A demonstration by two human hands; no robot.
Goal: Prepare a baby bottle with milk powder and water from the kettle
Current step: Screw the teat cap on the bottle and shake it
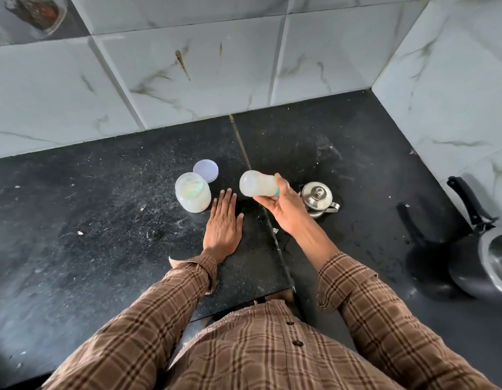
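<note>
Nearest is the person's brown checked shirt (244, 347), both sleeves reaching out over a dark speckled stone tabletop (103, 263) dusted with pale specks and crumbs, with a seam running away from the body between two slabs. The left hand (223, 225) lies flat on the stone, its fingers straight and together, holding nothing. Just right of it the right hand (283, 204) is raised above the surface, its fingers curled round the neck end of the baby bottle (256, 183), which is tipped on its side with the base toward the left and holds milky liquid. Beside the left fingertips stands an open jar of milk powder (192, 196), and its lilac lid (206, 170) lies just behind it. A small steel kettle (318, 199) sits right of the bottle, behind the right hand. At the right edge a dark-handled pan (480, 249) rests. Beyond, white marbled wall tiles (202, 74) meet in a corner on the right.
</note>
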